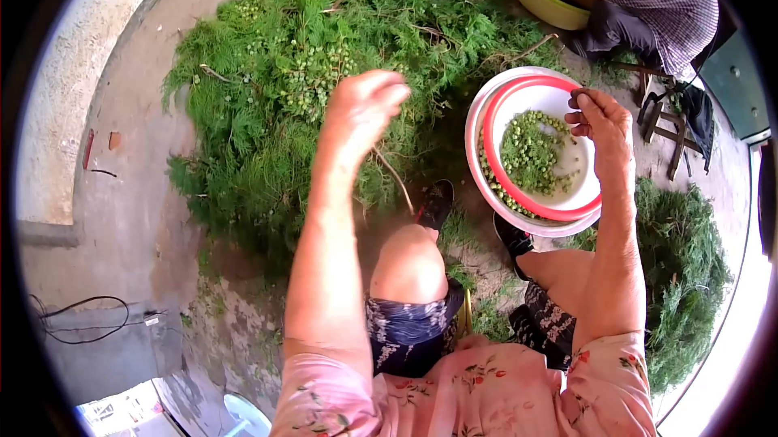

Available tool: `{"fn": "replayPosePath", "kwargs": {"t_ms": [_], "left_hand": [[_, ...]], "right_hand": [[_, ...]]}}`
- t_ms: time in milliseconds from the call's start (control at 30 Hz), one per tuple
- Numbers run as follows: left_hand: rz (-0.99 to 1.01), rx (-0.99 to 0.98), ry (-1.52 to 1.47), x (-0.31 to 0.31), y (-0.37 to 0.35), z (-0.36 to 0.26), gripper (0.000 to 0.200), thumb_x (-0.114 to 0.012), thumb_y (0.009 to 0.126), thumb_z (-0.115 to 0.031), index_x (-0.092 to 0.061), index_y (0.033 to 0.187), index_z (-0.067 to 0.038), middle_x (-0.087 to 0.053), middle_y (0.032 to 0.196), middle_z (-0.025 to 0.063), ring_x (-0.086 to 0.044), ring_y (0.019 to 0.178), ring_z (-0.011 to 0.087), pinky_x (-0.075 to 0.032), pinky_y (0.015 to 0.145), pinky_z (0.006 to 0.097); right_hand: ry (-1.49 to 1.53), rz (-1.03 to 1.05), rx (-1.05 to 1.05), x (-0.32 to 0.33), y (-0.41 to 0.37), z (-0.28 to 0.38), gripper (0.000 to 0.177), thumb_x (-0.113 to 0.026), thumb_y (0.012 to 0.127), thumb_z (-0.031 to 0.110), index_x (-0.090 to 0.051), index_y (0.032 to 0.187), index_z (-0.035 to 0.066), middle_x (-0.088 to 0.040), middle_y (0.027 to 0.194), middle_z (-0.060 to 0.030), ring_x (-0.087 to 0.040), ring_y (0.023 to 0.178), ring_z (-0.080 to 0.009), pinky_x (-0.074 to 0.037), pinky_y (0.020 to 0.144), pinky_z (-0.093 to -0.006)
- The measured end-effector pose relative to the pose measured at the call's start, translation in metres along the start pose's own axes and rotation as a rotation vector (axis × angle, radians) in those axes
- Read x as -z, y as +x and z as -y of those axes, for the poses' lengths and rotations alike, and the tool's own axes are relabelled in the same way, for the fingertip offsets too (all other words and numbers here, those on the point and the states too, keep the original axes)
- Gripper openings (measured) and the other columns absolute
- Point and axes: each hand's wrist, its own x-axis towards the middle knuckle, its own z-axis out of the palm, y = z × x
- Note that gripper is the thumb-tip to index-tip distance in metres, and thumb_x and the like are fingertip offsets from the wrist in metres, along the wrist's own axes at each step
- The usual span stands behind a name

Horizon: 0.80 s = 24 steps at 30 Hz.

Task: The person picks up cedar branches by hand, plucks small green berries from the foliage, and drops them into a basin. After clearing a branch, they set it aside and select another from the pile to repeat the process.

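My left hand (365, 109) is over a large heap of green feathery branches (243, 117) with clusters of small round pale-green cones (312, 76). Its fingers are curled together, slightly blurred, and whatever they may hold is hidden. A bare brown stem (395, 178) sticks out below that hand toward my knee. At the right rim of a white bowl with a red edge (541, 212), my right hand (601, 117) has thumb and fingers pinched; anything between them is too small to tell. Loose green cones and leaf bits (531, 149) lie inside the bowl, which sits in a wider pale basin (476, 125).
At the upper right another person in a checked sleeve (660, 0) sits by a yellow-green basin (547, 8) with a flat tray on it. A small wooden stool (677, 133) stands below. More branches (681, 267) lie right. A black cable (89, 319) lies left.
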Motion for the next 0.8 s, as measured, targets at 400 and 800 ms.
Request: {"fn": "replayPosePath", "kwargs": {"t_ms": [400, 800], "left_hand": [[-0.147, 0.813, -0.299, -0.017, -0.095, 0.248, 0.021, -0.059, 0.085, -0.018, -0.062, 0.101, -0.004, -0.066, 0.084, 0.0073, -0.061, 0.066, 0.0153, -0.048, 0.058, 0.0281], [-0.242, 0.878, -0.763, -0.123, -0.076, 0.309, 0.045, -0.058, 0.086, -0.016, -0.045, 0.128, -0.005, -0.056, 0.119, 0.0096, -0.058, 0.098, 0.0222, -0.046, 0.082, 0.0355]], "right_hand": [[-0.102, 0.088, -0.036, -0.037, 0.001, 0.003, 0.018, -0.054, 0.088, 0.01, -0.063, 0.098, -0.002, -0.064, 0.083, -0.0049, -0.06, 0.067, -0.0106, -0.046, 0.057, -0.0228], [-0.19, 0.133, -0.063, -0.042, -0.006, 0.0, 0.018, -0.054, 0.088, 0.008, -0.063, 0.099, -0.002, -0.065, 0.087, -0.0058, -0.06, 0.069, -0.0104, -0.046, 0.059, -0.0215]]}}
